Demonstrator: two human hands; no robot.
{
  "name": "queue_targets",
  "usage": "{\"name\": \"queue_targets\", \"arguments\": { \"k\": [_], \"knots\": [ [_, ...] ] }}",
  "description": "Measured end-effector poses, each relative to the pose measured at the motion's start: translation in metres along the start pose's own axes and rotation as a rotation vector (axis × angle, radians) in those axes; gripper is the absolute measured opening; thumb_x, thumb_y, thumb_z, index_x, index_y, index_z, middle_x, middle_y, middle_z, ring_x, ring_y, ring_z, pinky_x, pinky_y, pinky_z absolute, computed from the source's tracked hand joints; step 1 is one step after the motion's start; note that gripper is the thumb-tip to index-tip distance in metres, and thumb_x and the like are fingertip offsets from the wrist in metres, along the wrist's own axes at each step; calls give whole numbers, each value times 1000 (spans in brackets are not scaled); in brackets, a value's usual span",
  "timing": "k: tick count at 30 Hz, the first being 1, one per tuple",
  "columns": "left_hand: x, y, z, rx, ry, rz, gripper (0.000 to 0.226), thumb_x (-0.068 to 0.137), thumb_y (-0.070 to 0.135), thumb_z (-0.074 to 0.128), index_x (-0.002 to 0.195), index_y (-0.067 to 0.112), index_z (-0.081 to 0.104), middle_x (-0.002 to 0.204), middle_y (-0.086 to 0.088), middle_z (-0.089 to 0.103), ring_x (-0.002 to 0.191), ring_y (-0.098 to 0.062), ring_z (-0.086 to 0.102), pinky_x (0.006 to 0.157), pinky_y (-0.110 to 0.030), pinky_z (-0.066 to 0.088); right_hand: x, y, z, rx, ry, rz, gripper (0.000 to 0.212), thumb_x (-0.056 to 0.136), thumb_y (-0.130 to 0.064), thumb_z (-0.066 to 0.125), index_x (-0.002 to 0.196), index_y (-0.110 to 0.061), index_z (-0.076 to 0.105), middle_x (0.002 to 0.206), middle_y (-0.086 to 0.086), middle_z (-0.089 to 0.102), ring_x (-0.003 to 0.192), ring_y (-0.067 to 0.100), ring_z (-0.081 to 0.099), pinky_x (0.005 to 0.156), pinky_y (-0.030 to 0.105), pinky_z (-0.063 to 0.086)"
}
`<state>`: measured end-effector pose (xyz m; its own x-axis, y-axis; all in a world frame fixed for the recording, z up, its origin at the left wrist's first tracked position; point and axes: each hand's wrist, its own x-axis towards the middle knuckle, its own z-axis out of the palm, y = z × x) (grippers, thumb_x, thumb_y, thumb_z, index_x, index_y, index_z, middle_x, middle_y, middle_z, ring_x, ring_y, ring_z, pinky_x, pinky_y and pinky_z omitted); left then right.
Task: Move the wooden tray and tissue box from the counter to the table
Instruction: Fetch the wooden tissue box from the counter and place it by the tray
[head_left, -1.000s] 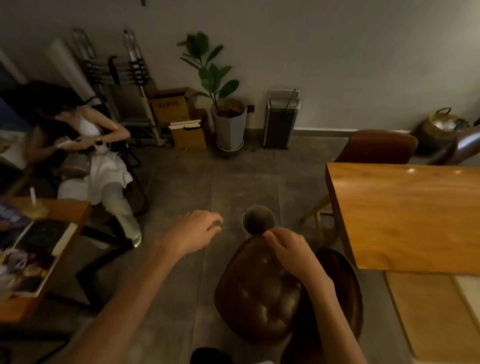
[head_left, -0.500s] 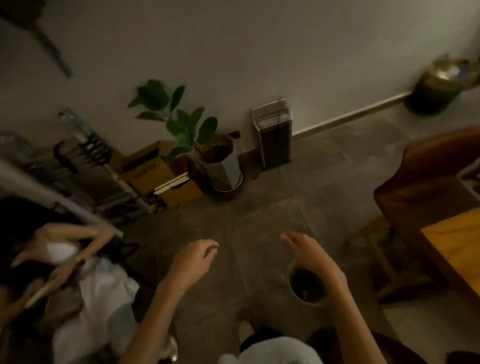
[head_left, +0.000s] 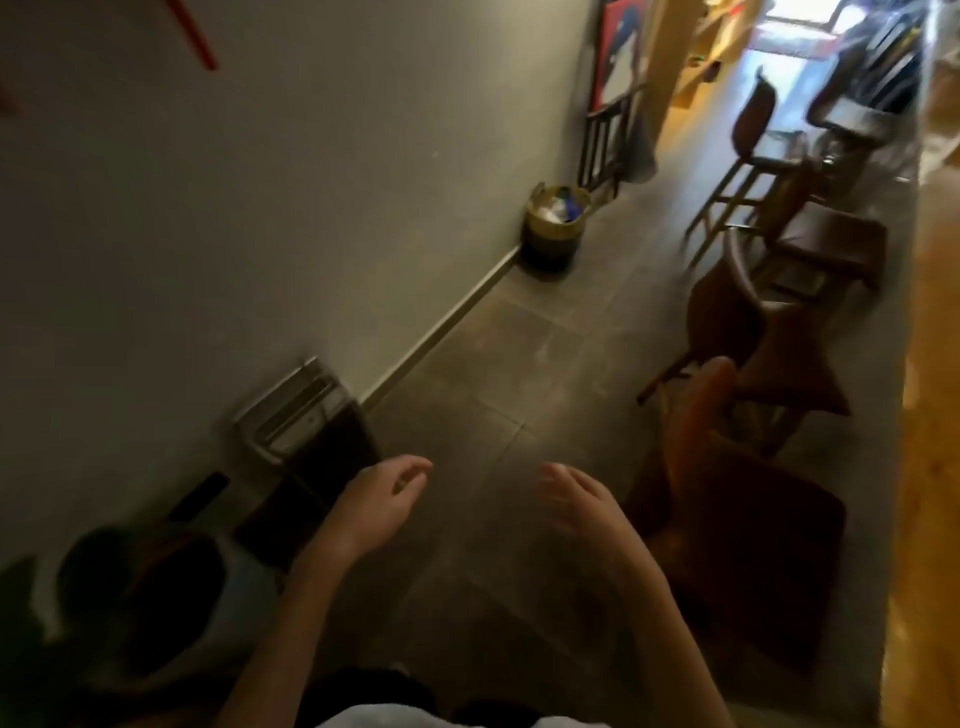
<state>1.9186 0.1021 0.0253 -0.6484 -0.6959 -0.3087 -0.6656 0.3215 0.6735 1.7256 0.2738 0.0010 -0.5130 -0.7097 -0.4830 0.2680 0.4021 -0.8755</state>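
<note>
The whole view is smeared by motion blur, so the fingers of the left hand and right hand lack crisp outlines, and the contents of the woven basket against the wall cannot be identified. The dark pot at lower left is in deep shadow and the plant in it is cut off by the frame edge. The chairs overlap one another, and the far bright area at upper right is washed out and unreadable.

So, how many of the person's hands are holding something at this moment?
0. The left hand is open and empty above the floor, near the dark bin by the wall. The right hand is also empty, beside the brown chair.
</note>
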Motion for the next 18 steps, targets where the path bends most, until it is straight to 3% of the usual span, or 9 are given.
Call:
{"name": "queue_targets", "arguments": {
  "k": [3, 7, 12, 15, 18],
  "knots": [
    [127, 70, -31, 82, -83, 148, 28, 98, 23, 57, 124, 20, 66, 116, 0, 72, 105, -14, 67, 91, -26, 50, 70, -71, -33, -67, 110, -96, 29, 94, -51, 48, 116, -38, 63, 112, -11, 69, 105, 3, 65, 95, 28, 52],
    [294, 198, -40, 103, -135, 451, 23, 95, 24, 62, 116, 20, 71, 111, 2, 74, 98, -12, 70, 90, -31, 55, 178, -159, -113, -261, 342, -217, 42, 99, -48, 46, 136, -30, 53, 124, -17, 60, 108, -6, 58, 99, 24, 48],
    [485, 321, -21, 164, 49, 689, 21, 96, 37, 58, 101, 22, 72, 92, 9, 70, 79, -7, 66, 66, -18, 44, 349, -227, -230, -434, 839, -349, 39, 99, -37, 54, 132, -18, 59, 142, 1, 51, 132, 16, 46, 112, 37, 38],
    [591, 361, -5, 109, -142, 609, 19, 98, 32, 56, 101, 20, 71, 92, 4, 72, 80, -3, 67, 69, -17, 48, 428, -255, -273, -241, 873, -233, 34, 99, -38, 52, 127, -21, 63, 131, -2, 61, 122, 13, 56, 106, 39, 46],
    [672, 385, -4, 168, -268, 578, 16, 98, 29, 56, 100, 22, 70, 92, 2, 74, 82, -9, 69, 74, -31, 57, 471, -282, -291, -67, 773, -113, 32, 99, -39, 51, 125, -25, 64, 120, -8, 67, 114, 10, 61, 99, 33, 50]
  ]
}}
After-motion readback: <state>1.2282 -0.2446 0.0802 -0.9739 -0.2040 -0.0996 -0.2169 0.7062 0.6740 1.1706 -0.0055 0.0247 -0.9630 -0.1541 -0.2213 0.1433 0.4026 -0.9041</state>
